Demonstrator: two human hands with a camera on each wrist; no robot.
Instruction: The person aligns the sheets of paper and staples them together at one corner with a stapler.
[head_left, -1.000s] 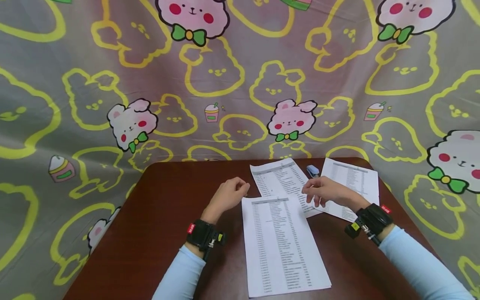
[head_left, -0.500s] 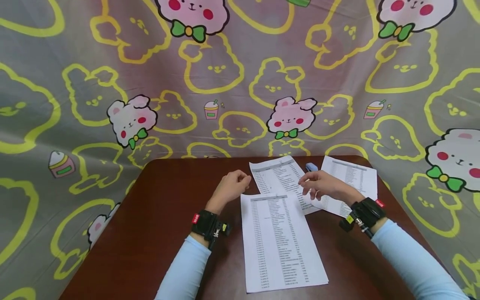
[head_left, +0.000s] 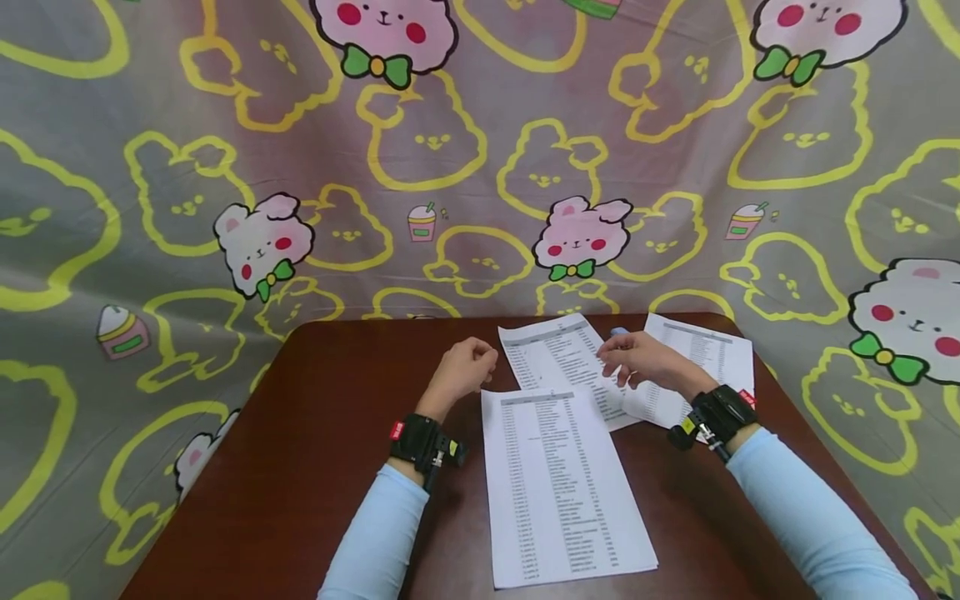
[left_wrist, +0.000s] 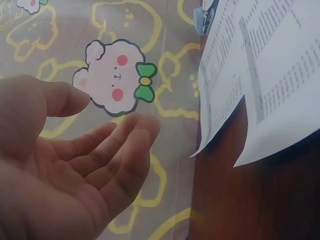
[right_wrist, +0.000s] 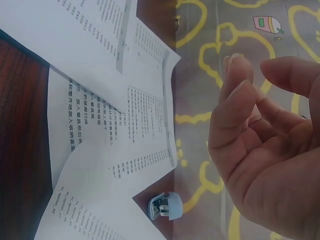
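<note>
My left hand (head_left: 467,367) hovers beside the top left corner of the front printed sheet (head_left: 562,492), its fingers loosely curved around nothing. Over the right-hand sheets, my right hand (head_left: 645,360) hangs in the air, thumb and fingers apart and holding nothing, as the right wrist view shows. A second printed sheet (head_left: 551,346) lies behind the front one, partly under it. The third sheet (head_left: 697,346) lies at the back right, partly hidden by my right hand. Between those two back sheets is a small light blue stapler (right_wrist: 167,206), mostly covered by the right hand in the head view.
Everything lies on a dark reddish-brown table (head_left: 337,433). A grey curtain (head_left: 480,167) with cartoon rabbits and yellow outlines hangs right behind the table's far edge. In the left wrist view, the sheets' near corners curl up from the tabletop.
My right hand has drifted slightly left and up, now covering more of the stapler. My left hand has moved up a little. The sheets stay where they lay.
</note>
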